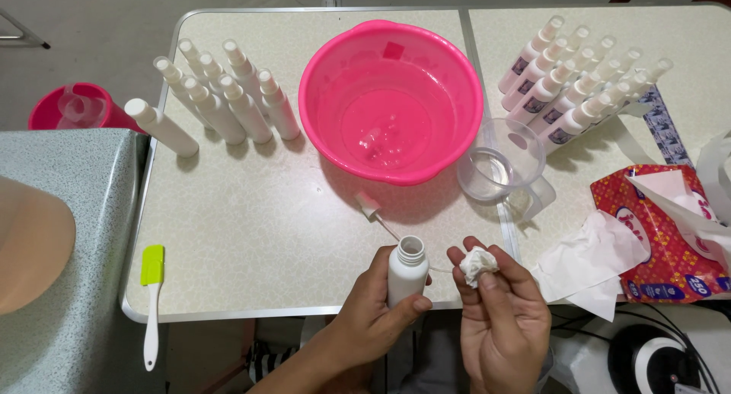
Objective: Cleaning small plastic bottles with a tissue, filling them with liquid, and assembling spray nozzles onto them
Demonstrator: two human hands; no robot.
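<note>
At the table's near edge, 6 o'clock, the left hand (pixel 373 310) is clamped around an uncapped white bottle (pixel 407 276), upright, contents not visible. Just beside it the right hand (pixel 506 318) pinches a crumpled tissue wad (pixel 478 263) between its fingertips. A spray pump with dip tube (pixel 371 208) lies at 12 o'clock of the bottle. Beyond it, the pink basin (pixel 390 101) holds a shallow film of liquid. At 2 o'clock, a clear measuring jug (pixel 502 165), apparently nearly empty. Capped bottles (pixel 228 97) stand at 10 o'clock, labelled ones (pixel 571 89) at 1 o'clock.

Pink basin (pixel 390 97), clear jug (pixel 502 165), capped bottles (pixel 228 97), tissue pack (pixel 670 226), green spatula (pixel 152 287) on table (pixel 251 234).
</note>
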